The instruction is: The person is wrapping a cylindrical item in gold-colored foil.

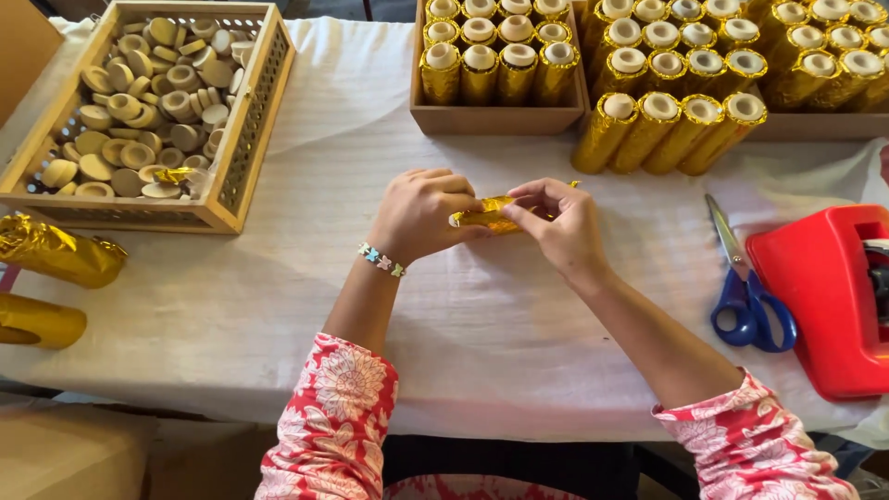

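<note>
White cloth [278, 306] covers the worktable. At far left lie two crumpled gold foil rolls [56, 250], behind them a slatted wooden crate of pale wooden discs [148, 102]. At centre, the left hand [421, 213], wrist bent and fingers curled, and the right hand [560, 222] pinch a small gold foil-wrapped piece [486, 216] between them just above the cloth. Behind stand wooden boxes of gold-wrapped tubes [495, 60]. Blue-handled scissors [745, 287] and a red plastic tape dispenser [829, 296] lie right.
</note>
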